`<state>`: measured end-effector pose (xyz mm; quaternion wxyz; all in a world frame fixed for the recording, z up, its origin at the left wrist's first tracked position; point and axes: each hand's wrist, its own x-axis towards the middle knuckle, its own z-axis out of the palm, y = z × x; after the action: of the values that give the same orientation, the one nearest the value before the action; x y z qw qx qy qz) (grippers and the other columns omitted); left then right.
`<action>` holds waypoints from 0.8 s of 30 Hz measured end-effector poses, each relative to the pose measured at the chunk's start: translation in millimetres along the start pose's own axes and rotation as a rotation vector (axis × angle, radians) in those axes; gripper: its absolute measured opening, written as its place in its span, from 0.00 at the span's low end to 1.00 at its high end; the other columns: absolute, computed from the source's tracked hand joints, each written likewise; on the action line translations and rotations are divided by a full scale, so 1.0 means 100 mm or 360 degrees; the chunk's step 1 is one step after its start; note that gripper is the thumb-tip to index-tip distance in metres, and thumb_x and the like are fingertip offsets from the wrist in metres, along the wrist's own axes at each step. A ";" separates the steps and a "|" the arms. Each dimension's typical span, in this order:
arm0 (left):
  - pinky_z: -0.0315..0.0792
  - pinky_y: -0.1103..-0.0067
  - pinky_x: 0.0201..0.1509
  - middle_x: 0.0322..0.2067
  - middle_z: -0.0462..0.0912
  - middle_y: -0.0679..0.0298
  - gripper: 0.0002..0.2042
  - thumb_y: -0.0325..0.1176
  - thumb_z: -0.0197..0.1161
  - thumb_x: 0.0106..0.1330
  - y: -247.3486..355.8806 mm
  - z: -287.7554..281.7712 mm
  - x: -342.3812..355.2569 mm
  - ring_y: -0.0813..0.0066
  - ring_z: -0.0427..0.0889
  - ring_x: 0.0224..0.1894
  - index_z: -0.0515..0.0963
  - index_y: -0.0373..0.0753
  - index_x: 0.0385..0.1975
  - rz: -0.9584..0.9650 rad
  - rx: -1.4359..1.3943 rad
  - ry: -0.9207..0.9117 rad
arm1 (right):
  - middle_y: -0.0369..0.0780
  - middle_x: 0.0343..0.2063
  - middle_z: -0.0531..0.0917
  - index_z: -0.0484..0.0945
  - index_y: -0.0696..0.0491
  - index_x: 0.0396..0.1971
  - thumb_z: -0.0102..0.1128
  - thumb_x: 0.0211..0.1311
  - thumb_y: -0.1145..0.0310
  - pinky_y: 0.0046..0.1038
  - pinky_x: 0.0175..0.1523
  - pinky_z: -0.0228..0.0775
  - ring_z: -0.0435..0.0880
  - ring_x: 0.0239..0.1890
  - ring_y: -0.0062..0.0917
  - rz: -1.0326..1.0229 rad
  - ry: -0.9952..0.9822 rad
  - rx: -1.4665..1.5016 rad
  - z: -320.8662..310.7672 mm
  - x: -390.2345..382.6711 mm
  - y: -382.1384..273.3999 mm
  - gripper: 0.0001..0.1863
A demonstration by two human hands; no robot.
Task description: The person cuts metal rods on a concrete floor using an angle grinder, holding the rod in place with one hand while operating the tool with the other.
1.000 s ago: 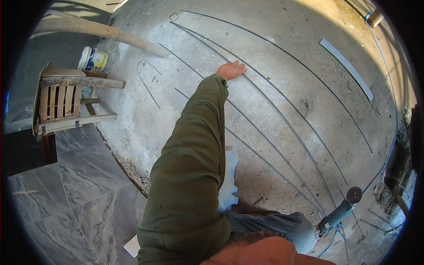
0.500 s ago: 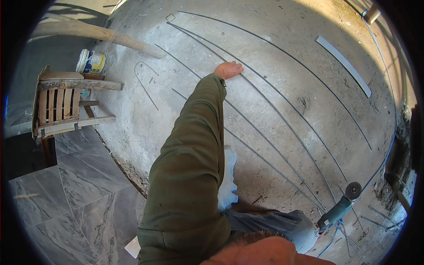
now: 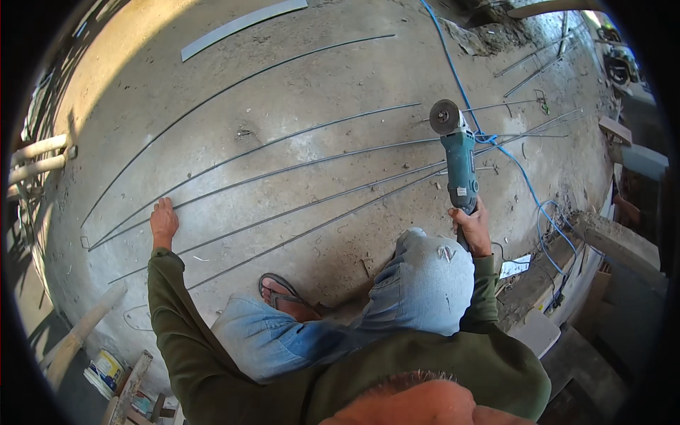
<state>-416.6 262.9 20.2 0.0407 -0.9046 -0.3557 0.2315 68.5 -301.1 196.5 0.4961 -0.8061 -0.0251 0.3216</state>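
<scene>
My right hand (image 3: 476,228) is wrapped round the rear handle of a teal angle grinder (image 3: 462,170). Its round cutting disc (image 3: 444,117) points away from me, level with the right ends of the rods; whether it touches one I cannot tell. Far to the left, my left hand (image 3: 164,221) has its fingers curled onto a long thin steel rod (image 3: 283,172) lying on the floor. Beside it run several similar rods, among them a nearer rod (image 3: 304,209) and a farther rod (image 3: 234,83).
A blue cord (image 3: 520,170) snakes over the rough concrete floor (image 3: 340,78) at right. A flat grey strip (image 3: 244,27) lies at the far side. Short rod pieces (image 3: 535,74) are at far right, a white bucket (image 3: 106,372) at lower left. My sandalled foot (image 3: 287,294) stands near the rods.
The view has swung to the right, bringing my right hand and the whole grinder into sight. My left hand stays at the rod. The grinder remains in my right hand.
</scene>
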 end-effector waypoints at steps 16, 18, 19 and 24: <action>0.72 0.64 0.54 0.47 0.75 0.54 0.15 0.38 0.60 0.64 4.02 -2.03 1.46 0.52 0.74 0.52 0.76 0.39 0.47 0.0926 -0.0742 0.0344 | 0.33 0.22 0.74 0.70 0.56 0.44 0.66 0.49 0.69 0.20 0.19 0.65 0.70 0.14 0.15 0.0050 0.0198 0.0289 -0.59 -0.12 0.52 0.21; 0.72 0.64 0.53 0.47 0.76 0.55 0.15 0.39 0.58 0.66 4.22 -2.01 1.44 0.52 0.76 0.51 0.76 0.41 0.49 0.0836 -0.0723 0.0320 | 0.33 0.22 0.74 0.70 0.56 0.43 0.65 0.49 0.70 0.20 0.20 0.65 0.70 0.15 0.15 0.0079 0.0203 0.0268 -0.67 -0.15 0.57 0.20; 0.72 0.64 0.53 0.47 0.76 0.55 0.15 0.39 0.58 0.66 4.27 -1.95 1.46 0.52 0.76 0.51 0.76 0.41 0.49 0.0836 -0.0716 0.0310 | 0.33 0.22 0.74 0.70 0.56 0.43 0.65 0.49 0.70 0.20 0.20 0.65 0.70 0.15 0.15 0.0090 0.0200 0.0274 -0.70 -0.16 0.60 0.20; 0.73 0.61 0.48 0.39 0.77 0.55 0.09 0.35 0.58 0.64 4.25 -1.66 1.48 0.51 0.78 0.44 0.76 0.38 0.38 0.0666 -0.0924 0.0520 | 0.32 0.23 0.74 0.70 0.55 0.44 0.66 0.49 0.70 0.20 0.21 0.65 0.71 0.17 0.14 0.0136 0.0138 0.0291 -0.73 -0.06 0.72 0.21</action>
<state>18.0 60.5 9.1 -0.2088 -0.9563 -0.2032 -0.0225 83.0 -397.2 162.6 0.5540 -0.7710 0.0603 0.3083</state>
